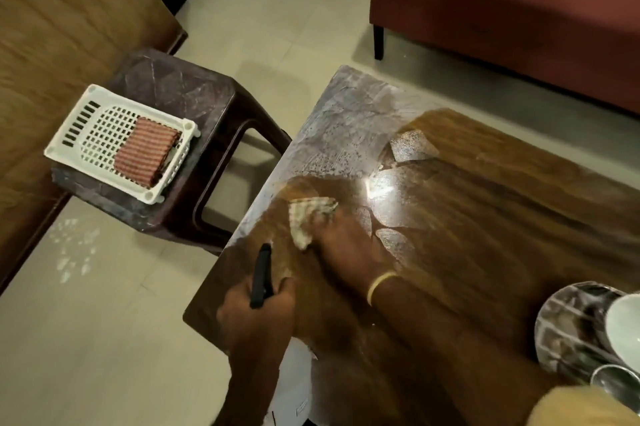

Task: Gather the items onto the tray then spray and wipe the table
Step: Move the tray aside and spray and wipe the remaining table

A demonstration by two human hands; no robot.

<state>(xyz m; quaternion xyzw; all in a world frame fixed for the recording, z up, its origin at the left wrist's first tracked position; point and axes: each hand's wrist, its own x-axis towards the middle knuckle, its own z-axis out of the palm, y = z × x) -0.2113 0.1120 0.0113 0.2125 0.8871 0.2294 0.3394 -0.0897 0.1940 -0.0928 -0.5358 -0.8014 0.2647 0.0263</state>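
Wiping the desk [485, 217] near its left edge, the right hand [346, 245] presses flat on a crumpled cloth [308, 221], fingers spread over it rather than curled round it. That cloth looks light, soft and limp; it should bunch easily, so bearing down on its middle suits it best. The left hand [256, 318] holds a black spray trigger [261, 276] by the near-left corner, fingers curled round it; the bottle below is hidden.
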